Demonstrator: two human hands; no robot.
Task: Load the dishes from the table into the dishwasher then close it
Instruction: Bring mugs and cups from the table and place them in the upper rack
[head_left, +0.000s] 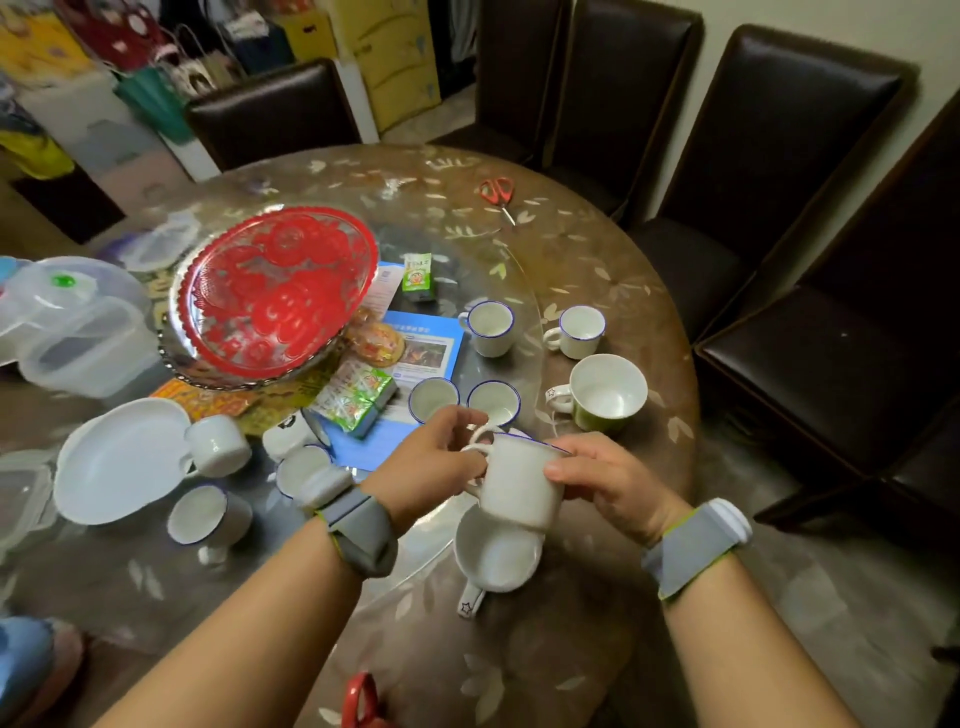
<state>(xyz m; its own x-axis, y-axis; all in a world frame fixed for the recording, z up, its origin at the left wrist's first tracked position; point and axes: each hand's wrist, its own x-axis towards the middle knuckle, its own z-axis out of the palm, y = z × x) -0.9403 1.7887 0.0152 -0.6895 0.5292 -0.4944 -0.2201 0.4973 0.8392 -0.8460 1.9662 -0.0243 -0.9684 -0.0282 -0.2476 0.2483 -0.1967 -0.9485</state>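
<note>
Both hands are together over the near edge of the round table, clamped on one white blue-rimmed mug: left hand has fingers hooked at the handle, right hand grips the mug's side. The mug is tilted, its base sitting in the mouth of a white cup that lies on its side below, star-marked handle toward the camera. Can't tell if anything's in the held mug. Still on the table: two blue-rimmed mugs upright at the far side, both look empty; two more just beyond the left hand, empty; a bigger green-and-white cup to the right, empty. Left side: white plate with a mug on its side touching it, another tipped mug nearer. Red patterned glass dish tilted on clutter, nothing in it. Clear plastic boxes at far left, contents not readable. Red scissors at the far edge.
</note>
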